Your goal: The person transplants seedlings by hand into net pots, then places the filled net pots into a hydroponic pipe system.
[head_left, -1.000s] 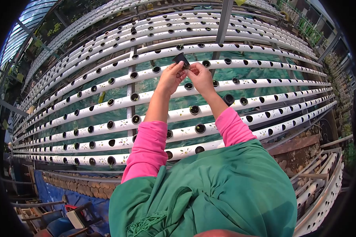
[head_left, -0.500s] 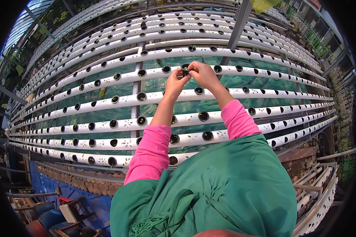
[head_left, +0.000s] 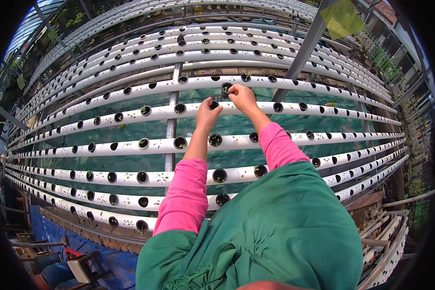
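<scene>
Long white pipes (head_left: 198, 110) with round holes run across the view, many holes holding black net cups with small green seedlings. My right hand (head_left: 242, 98) pinches the rim of a black net cup (head_left: 226, 90), raised in front of a pipe. Just left of it, my left hand (head_left: 208, 115) is at another hole or cup (head_left: 213, 104) in the nearer pipe, thumb and fingers apart, holding nothing that I can see. Leaf-like marks dot the pipe tops around both hands.
A grey metal post (head_left: 304, 50) rises beyond my right hand, with a yellow sheet (head_left: 342, 19) beside it. Green netting (head_left: 145, 137) lies under the pipes. A blue tarp (head_left: 116, 266) and a chair-like object (head_left: 84, 268) are at lower left.
The black cup, earlier between both hands, is now in my right hand alone, farther forward. My left hand has separated from it and opened. The view has shifted, so the pipes appear lower.
</scene>
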The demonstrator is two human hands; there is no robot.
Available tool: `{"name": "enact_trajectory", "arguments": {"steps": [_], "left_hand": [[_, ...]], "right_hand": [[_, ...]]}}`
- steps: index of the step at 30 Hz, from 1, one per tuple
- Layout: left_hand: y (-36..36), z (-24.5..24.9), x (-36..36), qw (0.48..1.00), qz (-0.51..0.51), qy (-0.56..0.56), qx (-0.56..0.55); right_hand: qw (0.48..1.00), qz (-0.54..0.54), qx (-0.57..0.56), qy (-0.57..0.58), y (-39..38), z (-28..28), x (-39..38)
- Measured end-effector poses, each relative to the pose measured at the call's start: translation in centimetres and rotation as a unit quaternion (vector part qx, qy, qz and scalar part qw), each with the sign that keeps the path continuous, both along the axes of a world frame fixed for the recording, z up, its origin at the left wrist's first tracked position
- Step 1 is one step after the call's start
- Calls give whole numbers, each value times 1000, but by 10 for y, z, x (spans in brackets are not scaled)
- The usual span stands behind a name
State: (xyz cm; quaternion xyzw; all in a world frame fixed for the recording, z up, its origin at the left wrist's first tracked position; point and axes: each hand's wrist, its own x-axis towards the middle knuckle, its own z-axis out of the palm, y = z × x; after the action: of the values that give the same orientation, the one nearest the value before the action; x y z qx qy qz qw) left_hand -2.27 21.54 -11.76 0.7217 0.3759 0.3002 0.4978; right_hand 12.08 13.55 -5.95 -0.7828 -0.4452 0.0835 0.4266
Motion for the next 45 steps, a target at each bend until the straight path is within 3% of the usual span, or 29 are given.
{"name": "enact_trajectory", "arguments": {"steps": [6,8,10,18,25,38,45], "left_hand": [[20,-2,5,996,20,64,51],[26,-5,8,996,6,80,36],[28,-10,10,985,-30,142,88],[24,-8,14,971,-32,220,93],[22,-15,21,962,-14,249,112],[20,-29,27,952,39,234,193],[29,5,15,984,22,163,63]], "right_hand": [[1000,-24,13,-1,45,-26,26],[1000,-29,-7,-5,61,-34,36],[999,-32,-26,7,73,-37,40],[1000,13,-20,15,128,-77,62],[992,18,-124,19,140,-88,69],[986,67,-98,113,64,-43,28],[990,37,-1,133,-14,-24,19]]}}
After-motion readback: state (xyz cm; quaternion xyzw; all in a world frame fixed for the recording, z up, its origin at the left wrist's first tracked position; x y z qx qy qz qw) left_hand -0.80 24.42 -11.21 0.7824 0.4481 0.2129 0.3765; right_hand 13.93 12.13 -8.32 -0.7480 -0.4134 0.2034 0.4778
